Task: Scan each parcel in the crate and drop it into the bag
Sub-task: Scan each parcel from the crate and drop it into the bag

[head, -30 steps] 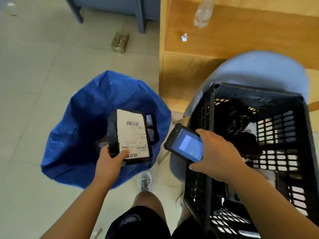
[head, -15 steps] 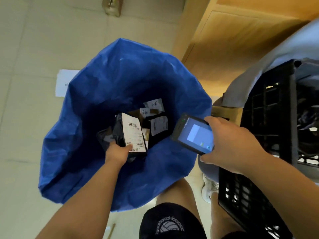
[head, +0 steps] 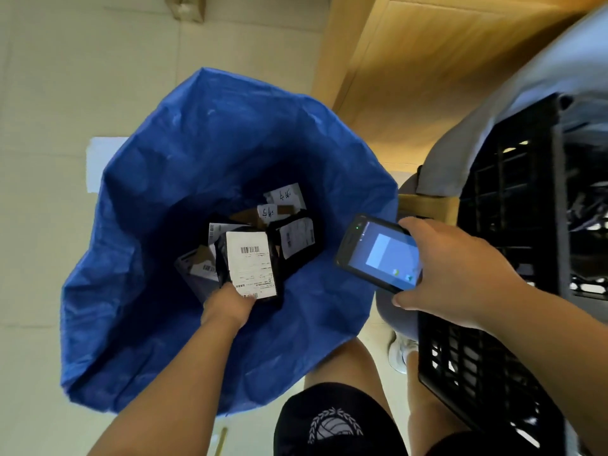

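My left hand (head: 227,303) reaches deep into the open blue bag (head: 158,225) and grips a black parcel (head: 251,262) by its near end, white barcode label facing up. Several other labelled parcels (head: 296,238) lie at the bag's bottom beneath and beside it. At the bag's right rim my right hand (head: 457,274) holds a black handheld scanner (head: 378,255) with its blue screen lit. The black plastic crate (head: 513,205) stands at the right; its contents are mostly hidden.
The crate rests on a grey-blue chair (head: 493,120). A wooden cabinet (head: 427,60) stands behind the bag and chair. A white sheet of paper (head: 98,159) lies on the tiled floor left of the bag. My knees and black shorts (head: 329,422) are below.
My left hand has lowered the labelled parcel from above the bag's mouth down to the pile inside. My view has swung left over the bag. The scanner hand stayed beside the rim.
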`<action>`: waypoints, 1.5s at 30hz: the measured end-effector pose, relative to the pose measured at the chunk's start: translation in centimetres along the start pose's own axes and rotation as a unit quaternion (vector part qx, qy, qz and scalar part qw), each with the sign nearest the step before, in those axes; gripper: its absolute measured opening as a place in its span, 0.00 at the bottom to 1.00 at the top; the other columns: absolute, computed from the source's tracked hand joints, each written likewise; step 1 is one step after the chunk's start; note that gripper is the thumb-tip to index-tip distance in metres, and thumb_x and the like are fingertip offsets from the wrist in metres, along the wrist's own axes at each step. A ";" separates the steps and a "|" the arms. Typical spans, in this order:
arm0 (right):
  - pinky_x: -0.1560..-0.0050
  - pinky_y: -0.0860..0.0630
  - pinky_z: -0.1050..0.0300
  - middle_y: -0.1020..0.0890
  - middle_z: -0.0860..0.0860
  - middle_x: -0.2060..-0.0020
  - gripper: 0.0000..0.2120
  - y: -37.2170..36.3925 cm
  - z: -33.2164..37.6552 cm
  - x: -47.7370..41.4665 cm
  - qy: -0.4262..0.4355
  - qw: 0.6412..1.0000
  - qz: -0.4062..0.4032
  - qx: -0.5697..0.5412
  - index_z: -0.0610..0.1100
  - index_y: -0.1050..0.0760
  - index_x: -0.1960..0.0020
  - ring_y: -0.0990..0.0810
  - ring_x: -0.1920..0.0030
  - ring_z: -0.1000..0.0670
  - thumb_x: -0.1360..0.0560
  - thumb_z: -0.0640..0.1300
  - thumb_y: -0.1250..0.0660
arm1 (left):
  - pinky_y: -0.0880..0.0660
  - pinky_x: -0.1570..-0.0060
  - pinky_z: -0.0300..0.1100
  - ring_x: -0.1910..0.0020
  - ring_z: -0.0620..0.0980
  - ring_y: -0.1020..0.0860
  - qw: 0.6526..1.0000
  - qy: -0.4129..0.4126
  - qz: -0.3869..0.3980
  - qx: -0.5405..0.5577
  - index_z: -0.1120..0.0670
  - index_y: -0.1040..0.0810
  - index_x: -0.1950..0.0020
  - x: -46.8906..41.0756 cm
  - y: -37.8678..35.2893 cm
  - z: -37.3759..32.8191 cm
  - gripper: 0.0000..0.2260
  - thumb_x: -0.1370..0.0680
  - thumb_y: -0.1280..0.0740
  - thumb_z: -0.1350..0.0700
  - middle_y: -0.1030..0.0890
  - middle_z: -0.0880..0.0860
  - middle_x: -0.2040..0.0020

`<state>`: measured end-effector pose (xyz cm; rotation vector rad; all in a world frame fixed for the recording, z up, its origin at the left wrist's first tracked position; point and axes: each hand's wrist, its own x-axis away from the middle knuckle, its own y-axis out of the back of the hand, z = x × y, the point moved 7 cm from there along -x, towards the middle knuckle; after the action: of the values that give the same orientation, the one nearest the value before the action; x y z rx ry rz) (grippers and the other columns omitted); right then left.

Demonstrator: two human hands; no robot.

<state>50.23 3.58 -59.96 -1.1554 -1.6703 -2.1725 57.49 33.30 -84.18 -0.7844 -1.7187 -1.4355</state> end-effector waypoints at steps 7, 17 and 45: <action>0.53 0.28 0.51 0.28 0.53 0.45 0.41 4.5 -4.8 6.2 -0.017 0.998 -0.033 -0.052 0.50 0.41 0.33 0.27 0.49 0.49 0.40 0.59 0.25 | 0.27 0.50 0.44 0.43 0.57 0.24 0.995 -0.092 -0.029 0.014 0.56 0.29 0.34 8.4 5.4 -7.3 0.22 0.23 0.34 0.46 0.23 0.57 0.39; 0.51 0.25 0.50 0.28 0.52 0.42 0.45 6.7 -19.3 16.3 -0.090 0.983 -0.098 -0.125 0.50 0.42 0.31 0.28 0.48 0.49 0.41 0.59 0.23 | 0.29 0.46 0.45 0.47 0.49 0.23 0.959 -0.259 -0.073 0.084 0.51 0.25 0.41 24.3 6.8 -23.0 0.15 0.25 0.32 0.47 0.20 0.47 0.49; 0.57 0.25 0.54 0.29 0.56 0.53 0.36 -0.2 -46.1 17.4 -0.176 0.973 -0.058 -0.135 0.53 0.39 0.38 0.27 0.56 0.51 0.40 0.61 0.28 | 0.27 0.52 0.49 0.42 0.63 0.25 0.946 -0.274 -0.141 -0.104 0.53 0.46 0.24 21.9 -14.5 -50.1 0.34 0.25 0.31 0.57 0.32 0.63 0.35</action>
<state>16.48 -31.51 -52.02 -1.6372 -1.6370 -2.4408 41.83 -18.82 -68.73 -1.1727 -2.1876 -1.7228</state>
